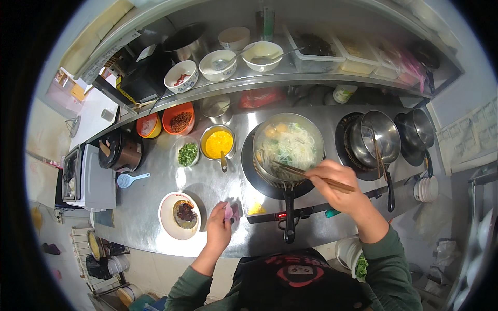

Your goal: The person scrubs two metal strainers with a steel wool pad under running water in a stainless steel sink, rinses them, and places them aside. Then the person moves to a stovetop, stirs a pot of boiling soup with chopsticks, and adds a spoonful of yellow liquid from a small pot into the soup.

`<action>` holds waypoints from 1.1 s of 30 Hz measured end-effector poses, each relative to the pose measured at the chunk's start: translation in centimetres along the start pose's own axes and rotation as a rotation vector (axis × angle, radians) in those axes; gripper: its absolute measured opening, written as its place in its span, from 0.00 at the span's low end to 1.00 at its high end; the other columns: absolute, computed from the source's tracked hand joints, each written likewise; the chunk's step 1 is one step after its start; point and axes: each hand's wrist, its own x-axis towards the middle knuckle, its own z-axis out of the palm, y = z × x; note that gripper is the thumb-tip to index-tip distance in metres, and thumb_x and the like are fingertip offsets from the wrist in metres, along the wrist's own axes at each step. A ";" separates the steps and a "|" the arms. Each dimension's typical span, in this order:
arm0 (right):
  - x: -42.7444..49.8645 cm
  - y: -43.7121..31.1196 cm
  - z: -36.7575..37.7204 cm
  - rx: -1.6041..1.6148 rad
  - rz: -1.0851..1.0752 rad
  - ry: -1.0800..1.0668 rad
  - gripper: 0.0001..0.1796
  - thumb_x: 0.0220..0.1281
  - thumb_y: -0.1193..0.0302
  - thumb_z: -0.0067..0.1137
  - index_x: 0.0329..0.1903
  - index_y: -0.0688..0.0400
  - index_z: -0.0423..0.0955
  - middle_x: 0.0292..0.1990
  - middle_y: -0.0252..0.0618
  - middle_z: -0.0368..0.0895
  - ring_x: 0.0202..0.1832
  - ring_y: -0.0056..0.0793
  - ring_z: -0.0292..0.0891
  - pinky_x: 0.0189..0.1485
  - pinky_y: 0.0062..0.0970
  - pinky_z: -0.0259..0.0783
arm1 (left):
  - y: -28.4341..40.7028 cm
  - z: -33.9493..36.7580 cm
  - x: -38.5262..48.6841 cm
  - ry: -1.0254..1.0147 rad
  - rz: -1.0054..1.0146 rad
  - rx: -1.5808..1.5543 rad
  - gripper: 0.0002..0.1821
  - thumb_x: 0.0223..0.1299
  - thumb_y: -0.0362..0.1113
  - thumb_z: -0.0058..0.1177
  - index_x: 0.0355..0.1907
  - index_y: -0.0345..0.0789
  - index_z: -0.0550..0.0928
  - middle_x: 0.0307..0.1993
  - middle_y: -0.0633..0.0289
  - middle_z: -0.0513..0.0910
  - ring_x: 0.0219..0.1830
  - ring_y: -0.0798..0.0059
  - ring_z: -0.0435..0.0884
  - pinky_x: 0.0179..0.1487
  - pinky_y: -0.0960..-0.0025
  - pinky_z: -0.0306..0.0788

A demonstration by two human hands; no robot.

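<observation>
My right hand (pixel 337 184) grips a pair of wooden chopsticks (pixel 311 177), their tips at the left inner side of a steel saucepan (pixel 320 134). In that pan, noodles (pixel 297 149), round yellowish pieces (pixel 277 130) and some greens sit in cloudy liquid. The pan stands on a round burner, its black handle (pixel 289 214) pointing towards me. Low over the steel counter, my left hand (pixel 219 227) holds a pink cloth (pixel 229 211). Left of that hand, a white bowl (pixel 165 215) contains dark sauce. Farther back stand a steel pot (pixel 232 153) of yellow liquid with a ladle, and chopped green onion (pixel 188 154).
Steel pans (pixel 393 136) stand on burners at the right, chopsticks resting in one. A blue strainer spoon (pixel 125 180) lies left, near a dark cooker (pixel 132 153). Above the counter's back runs a shelf (pixel 249 83) with bowls and plastic tubs (pixel 319 64).
</observation>
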 end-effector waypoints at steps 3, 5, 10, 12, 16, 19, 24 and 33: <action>0.3 0.7 -0.3 0.010 0.042 0.074 0.06 0.63 0.79 0.62 0.41 0.63 0.83 0.33 0.41 0.82 0.34 0.30 0.80 0.36 0.28 0.74 | -0.1 1.5 0.8 0.009 0.006 0.101 0.24 0.54 0.22 0.58 0.57 0.30 0.78 0.61 0.45 0.77 0.67 0.45 0.71 0.71 0.53 0.64; -0.1 0.7 -1.8 0.079 0.111 0.192 0.05 0.64 0.78 0.61 0.41 0.64 0.83 0.31 0.41 0.81 0.33 0.29 0.79 0.36 0.26 0.73 | 1.2 1.7 0.7 0.071 0.125 0.157 0.26 0.52 0.24 0.62 0.57 0.31 0.77 0.59 0.47 0.78 0.65 0.45 0.72 0.70 0.51 0.63; -0.1 2.0 -3.5 -0.086 0.165 0.269 0.06 0.66 0.77 0.61 0.42 0.65 0.83 0.32 0.40 0.81 0.34 0.26 0.78 0.37 0.23 0.72 | 8.1 3.2 0.6 -0.168 0.095 -0.383 0.21 0.67 0.29 0.57 0.62 0.33 0.73 0.51 0.52 0.81 0.47 0.56 0.83 0.54 0.62 0.76; 0.8 4.2 -2.4 -0.032 0.162 0.294 0.06 0.66 0.76 0.61 0.42 0.65 0.83 0.32 0.41 0.81 0.34 0.25 0.77 0.38 0.23 0.72 | 11.0 4.3 0.8 -0.441 -0.236 -0.877 0.22 0.74 0.33 0.50 0.67 0.35 0.67 0.48 0.52 0.81 0.40 0.62 0.84 0.50 0.64 0.78; 1.5 8.2 0.0 0.300 0.384 0.364 0.13 0.72 0.69 0.58 0.44 0.68 0.81 0.35 0.42 0.84 0.34 0.27 0.82 0.38 0.24 0.77 | 14.0 5.0 1.8 -0.729 -0.636 -1.345 0.24 0.80 0.37 0.40 0.73 0.39 0.57 0.43 0.51 0.81 0.31 0.65 0.82 0.43 0.61 0.79; 0.7 8.4 0.3 0.558 0.510 0.416 0.16 0.75 0.66 0.55 0.46 0.70 0.79 0.36 0.44 0.85 0.33 0.28 0.84 0.38 0.24 0.80 | 14.5 5.2 2.3 -0.771 -0.622 -1.369 0.24 0.81 0.36 0.36 0.74 0.39 0.55 0.39 0.50 0.80 0.27 0.67 0.79 0.39 0.60 0.79; -0.8 4.1 -1.9 0.440 0.352 0.151 0.15 0.76 0.70 0.52 0.43 0.71 0.80 0.34 0.44 0.83 0.33 0.32 0.85 0.37 0.27 0.81 | 14.3 5.5 2.2 -0.766 -0.593 -1.407 0.22 0.81 0.36 0.34 0.73 0.40 0.55 0.36 0.51 0.79 0.25 0.68 0.77 0.38 0.60 0.78; 0.4 3.7 -1.6 0.031 0.104 -0.019 0.05 0.64 0.77 0.62 0.41 0.64 0.82 0.31 0.43 0.82 0.32 0.36 0.80 0.35 0.30 0.73 | 13.8 5.8 1.8 -0.747 -0.584 -1.437 0.23 0.81 0.36 0.37 0.73 0.42 0.57 0.35 0.52 0.79 0.25 0.68 0.77 0.38 0.60 0.78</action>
